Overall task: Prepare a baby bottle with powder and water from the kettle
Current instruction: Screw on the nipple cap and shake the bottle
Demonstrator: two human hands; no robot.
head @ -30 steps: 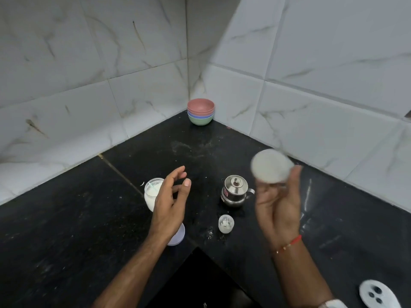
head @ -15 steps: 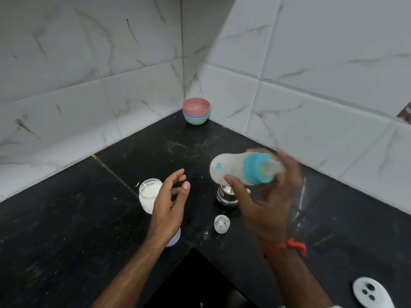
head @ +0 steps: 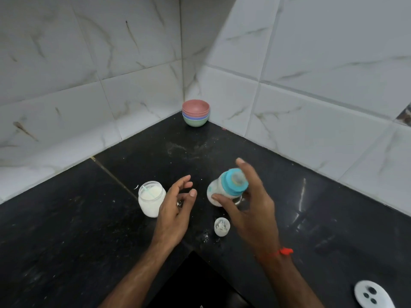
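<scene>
Near us, right hand [head: 249,210] grips the capped bottle [head: 224,188] between thumb and fingers, tipped, likely to mix. Left hand [head: 175,210] hovers loose, empty, jar [head: 152,198] of powder just beyond its fingertips. Bowls [head: 195,115] wait far off.

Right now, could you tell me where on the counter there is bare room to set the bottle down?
The black counter lies bare left of the powder jar, and again between the stacked bowls and the hands. It is also bare right of the right hand, toward the wall. It is crowded around the small cap, with the left hand and bottle close by.
</scene>
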